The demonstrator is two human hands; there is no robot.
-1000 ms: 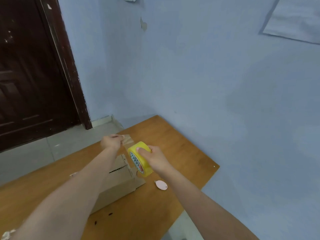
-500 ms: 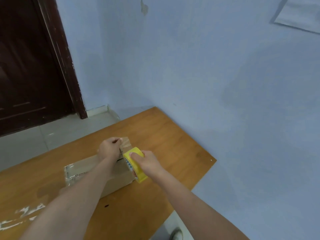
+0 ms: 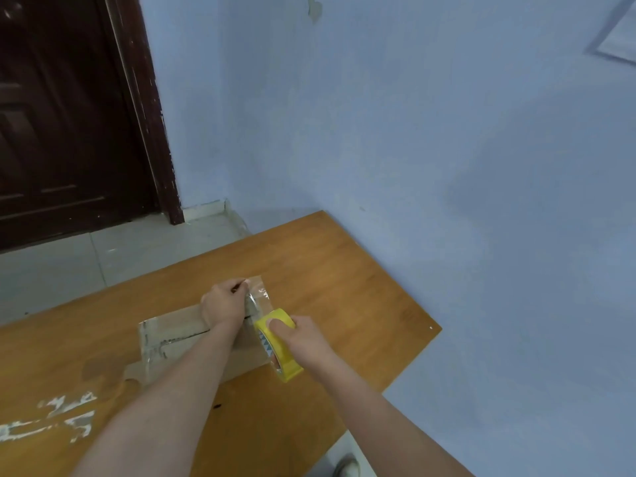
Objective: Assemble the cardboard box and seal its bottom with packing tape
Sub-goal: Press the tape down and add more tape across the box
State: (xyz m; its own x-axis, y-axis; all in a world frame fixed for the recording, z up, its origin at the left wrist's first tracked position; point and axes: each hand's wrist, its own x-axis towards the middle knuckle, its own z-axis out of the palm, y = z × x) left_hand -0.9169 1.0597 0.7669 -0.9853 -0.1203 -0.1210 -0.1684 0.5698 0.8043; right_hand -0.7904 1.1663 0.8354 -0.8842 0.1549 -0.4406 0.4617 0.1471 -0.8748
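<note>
Pinching the limp, sticky tape end (image 3: 257,293) above the light cardboard box (image 3: 186,333), your left hand (image 3: 223,304) held it; your right hand (image 3: 298,335) gripped the stiff tape roll (image 3: 279,344).

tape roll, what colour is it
Yellow; the tape roll, gripped by the right hand, shows in the head view.

cardboard box (image 3: 179,330) partly hidden by forearms, shoe (image 3: 347,467) cut off

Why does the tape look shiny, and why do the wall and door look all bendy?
In the head view, the clear tape strip pinched by the left hand catches the room light, so it glints. The wide-angle lens bends the door frame and the table edges. Lighting is soft, shadows faint. The right hand grips the yellow tape roll.
</note>
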